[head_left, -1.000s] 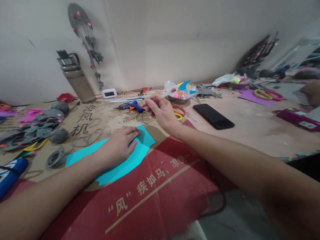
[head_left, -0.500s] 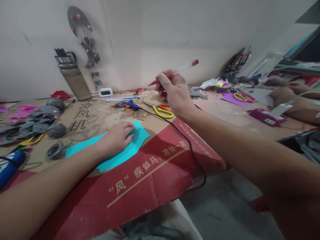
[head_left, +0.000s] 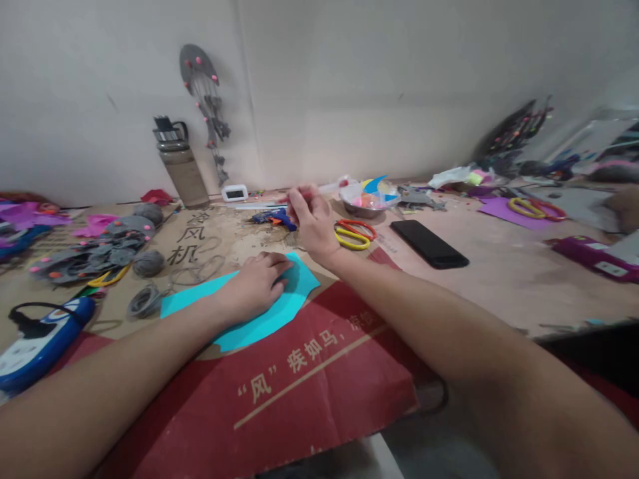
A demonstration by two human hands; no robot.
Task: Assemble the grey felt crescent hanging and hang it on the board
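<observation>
My left hand [head_left: 255, 285] lies flat on a bright turquoise sheet of paper [head_left: 259, 329], fingers stretched out over it. The sheet rests on a piece of red and brown cardboard [head_left: 319, 386]. Raised above the paper's far right corner is my right hand [head_left: 315, 223], closed in a pinch around a red pen [head_left: 284, 199]. Most of the pen's barrel is hidden by the fingers or blurred. Behind that hand are a blue glue gun [head_left: 282, 218] and a pair of scissors [head_left: 355, 236] with yellow and orange handles.
A black phone [head_left: 428, 244] lies to the right, near a bowl [head_left: 368, 206] of small bright pieces. Grey yarn [head_left: 144, 301], a power strip [head_left: 47, 339] and felt pieces [head_left: 107, 246] are at left. A bottle [head_left: 182, 174] stands by the wall. Another person's hand [head_left: 626, 206] shows far right.
The view has swung right, bringing the phone and bowl into sight. My right hand has come lower and nearer the paper with the pen. My left hand stays on the sheet.
</observation>
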